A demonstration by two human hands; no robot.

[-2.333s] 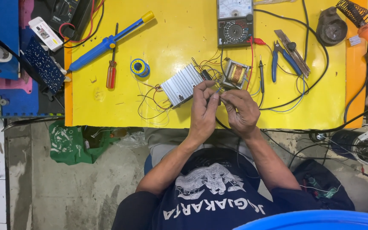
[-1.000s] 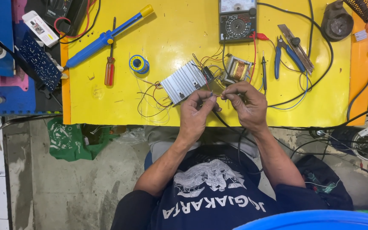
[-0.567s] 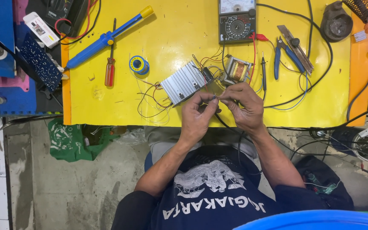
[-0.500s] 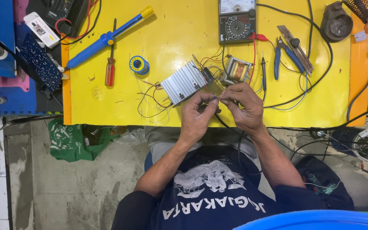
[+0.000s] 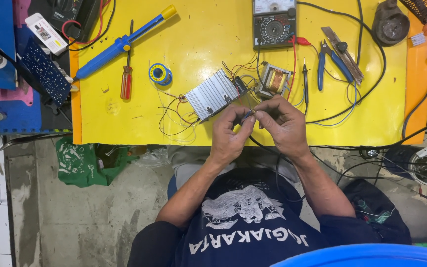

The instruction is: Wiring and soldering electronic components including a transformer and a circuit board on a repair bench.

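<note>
Black wire [image 5: 265,148] runs up from below the table edge to where my two hands meet, and its tip sits pinched between the fingertips of both, right over the near part of the yellow tabletop [image 5: 198,29]. My left hand [image 5: 228,133] has thumb and forefinger pressed together on the wire end, the other fingers curled in behind; my right hand [image 5: 282,126] pinches the same end from the other side, fingers bent and close, so the two sets of fingertips are touching or nearly so (what exactly lies between them is too small to make out). Just beyond my left knuckles lies a ribbed aluminium heat sink [image 5: 211,95], set at a slant, with thin dark and red wires trailing off it toward me and to the left. Beside it, just past my right fingers, stands a small transformer [image 5: 273,81] with a copper-coloured winding. Further up sits an analogue multimeter [image 5: 274,23], its red lead running down past the transformer. To the right lie blue-handled pliers [image 5: 331,62] and a flat metal tool next to them. To the left of the heat sink are a blue spool of solder [image 5: 160,74], a red-handled screwdriver [image 5: 126,81], and a long blue desoldering pump with a yellow end [image 5: 124,42], lying at a slant.
</note>
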